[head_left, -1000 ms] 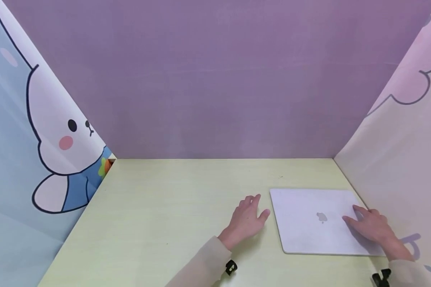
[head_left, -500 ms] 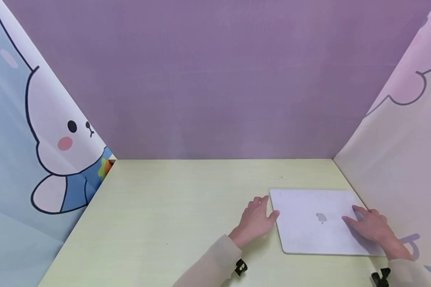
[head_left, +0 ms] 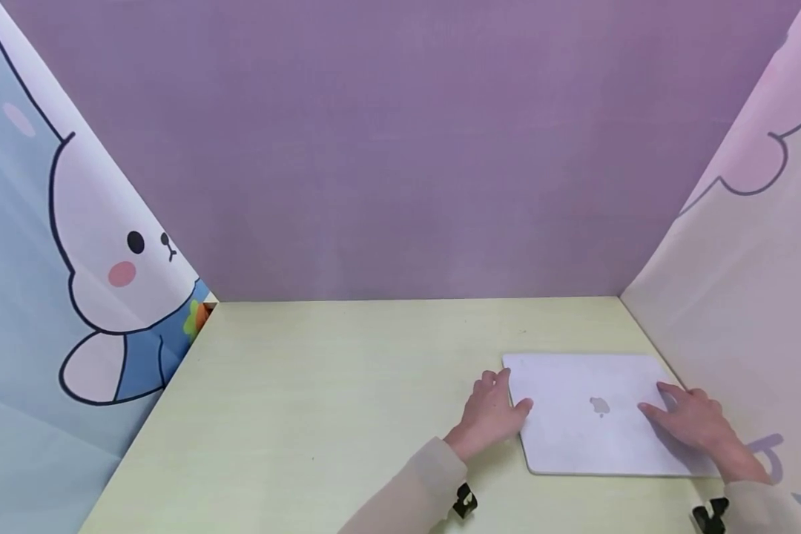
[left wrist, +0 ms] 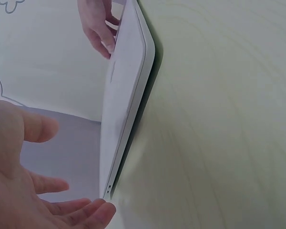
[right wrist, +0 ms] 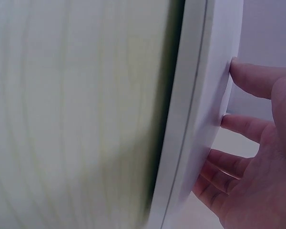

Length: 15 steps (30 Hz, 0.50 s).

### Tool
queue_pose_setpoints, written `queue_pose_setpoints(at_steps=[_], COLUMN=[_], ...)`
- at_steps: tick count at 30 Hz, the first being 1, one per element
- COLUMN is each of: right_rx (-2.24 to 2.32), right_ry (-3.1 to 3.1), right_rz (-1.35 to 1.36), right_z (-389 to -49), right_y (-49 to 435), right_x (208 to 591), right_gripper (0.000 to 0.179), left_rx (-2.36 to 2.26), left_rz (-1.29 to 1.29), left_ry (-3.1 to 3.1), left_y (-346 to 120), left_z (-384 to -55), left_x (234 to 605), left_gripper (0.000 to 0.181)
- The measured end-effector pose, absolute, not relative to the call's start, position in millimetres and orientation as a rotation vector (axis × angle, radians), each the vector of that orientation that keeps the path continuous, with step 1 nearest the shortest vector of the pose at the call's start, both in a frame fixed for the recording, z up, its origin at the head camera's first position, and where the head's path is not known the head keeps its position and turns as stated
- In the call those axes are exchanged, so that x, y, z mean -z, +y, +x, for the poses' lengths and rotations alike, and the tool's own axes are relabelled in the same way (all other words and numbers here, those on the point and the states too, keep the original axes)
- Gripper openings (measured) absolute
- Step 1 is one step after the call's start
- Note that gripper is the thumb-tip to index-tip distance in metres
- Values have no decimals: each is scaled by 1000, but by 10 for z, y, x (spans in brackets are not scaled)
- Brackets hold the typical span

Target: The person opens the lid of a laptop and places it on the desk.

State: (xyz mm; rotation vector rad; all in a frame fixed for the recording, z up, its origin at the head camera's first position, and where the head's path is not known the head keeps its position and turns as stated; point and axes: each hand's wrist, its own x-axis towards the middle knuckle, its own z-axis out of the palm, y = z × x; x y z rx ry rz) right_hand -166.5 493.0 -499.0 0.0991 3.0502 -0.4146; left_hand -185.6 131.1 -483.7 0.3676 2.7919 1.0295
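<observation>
A closed silver laptop (head_left: 574, 445) with a grey apple logo (head_left: 599, 406) lies flat on the table at the right in the head view. My left hand (head_left: 489, 420) is at its left edge, fingers spread, with the thumb overlapping the lid's edge in this view. From the left wrist, the left hand (left wrist: 14, 167) shows its fingers extended beside the laptop (left wrist: 126, 95). My right hand (head_left: 694, 421) rests on the right part of the lid. In the right wrist view, the fingertips (right wrist: 227, 120) of that hand touch the lid of the laptop (right wrist: 212, 86).
A pale yellow-green table (head_left: 307, 386) carries the laptop. Behind it stands a purple wall panel (head_left: 400, 148). Printed cloths hang at both sides, a rabbit cloth (head_left: 33, 311) at left and a pale one (head_left: 761, 297) close to the laptop's right side.
My left hand has moved right, from a gap beside the laptop up to its left edge. The right hand and the laptop have stayed in place; the head view has tilted slightly.
</observation>
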Motion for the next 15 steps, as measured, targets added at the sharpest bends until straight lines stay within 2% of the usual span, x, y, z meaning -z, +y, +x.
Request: queue_pose_setpoints(at_steps=[15], right_rx=[412], right_ry=[3050], right_rz=[131], right_z=[-1638], right_y=[4922], right_x=[4984], right_gripper=[77], left_rx=[-793], left_rz=[447], left_ry=[2833], left_y=[1543], left_z=[-1775], left_x=[4933], left_gripper=[64])
